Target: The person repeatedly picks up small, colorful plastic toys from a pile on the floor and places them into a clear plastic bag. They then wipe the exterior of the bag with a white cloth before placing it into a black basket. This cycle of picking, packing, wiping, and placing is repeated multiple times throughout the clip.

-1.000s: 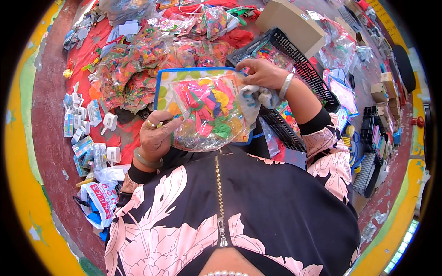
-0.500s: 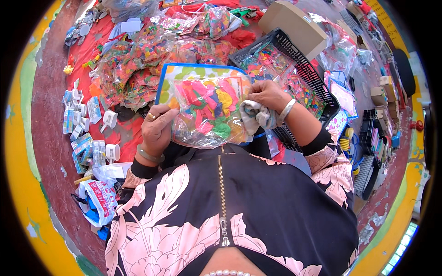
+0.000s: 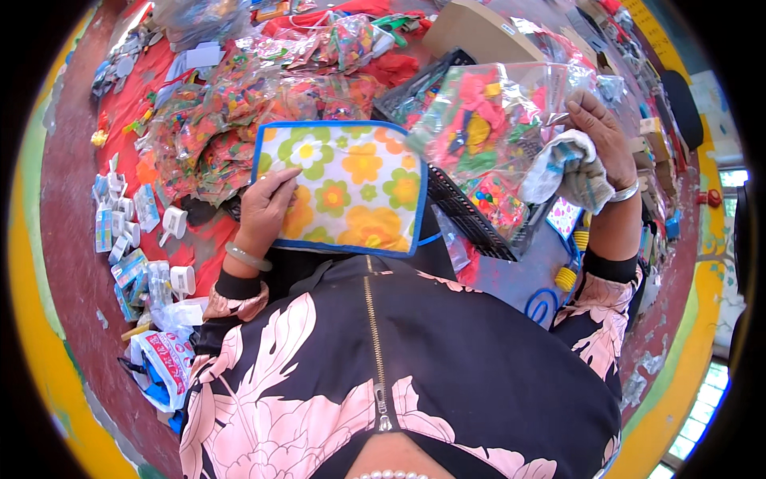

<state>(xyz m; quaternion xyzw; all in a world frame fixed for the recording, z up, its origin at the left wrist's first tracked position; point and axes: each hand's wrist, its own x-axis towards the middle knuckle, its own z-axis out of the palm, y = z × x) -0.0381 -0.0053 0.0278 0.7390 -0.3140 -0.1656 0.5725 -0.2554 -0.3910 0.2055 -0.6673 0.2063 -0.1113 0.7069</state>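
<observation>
A flat rectangular mat (image 3: 343, 195), printed with yellow, orange and green flowers and edged in blue, lies across my lap. My left hand (image 3: 267, 211), with a ring and a pale bangle, rests its fingers on the mat's left part. Up at the right, my right hand (image 3: 602, 136) grips the corner of a clear bag of balloons (image 3: 479, 124), coloured pink, yellow, green and dark blue. A crumpled white and grey cloth (image 3: 570, 172) hangs from that same hand, below the fingers. The bag is over the black crate, partly covering it.
Beyond the mat lies a big heap of similar balloon bags (image 3: 231, 120) on red sheeting. The black plastic crate (image 3: 467, 211) holds more bags. White plastic gadgets and small packs (image 3: 128, 215) are at the left, near a printed carrier bag (image 3: 163, 359). A brown carton (image 3: 479, 36) stands behind.
The balloon bag has left the mat and moved up and right in my right hand, with the cloth. My left hand has let go of the bag and now lies on the mat.
</observation>
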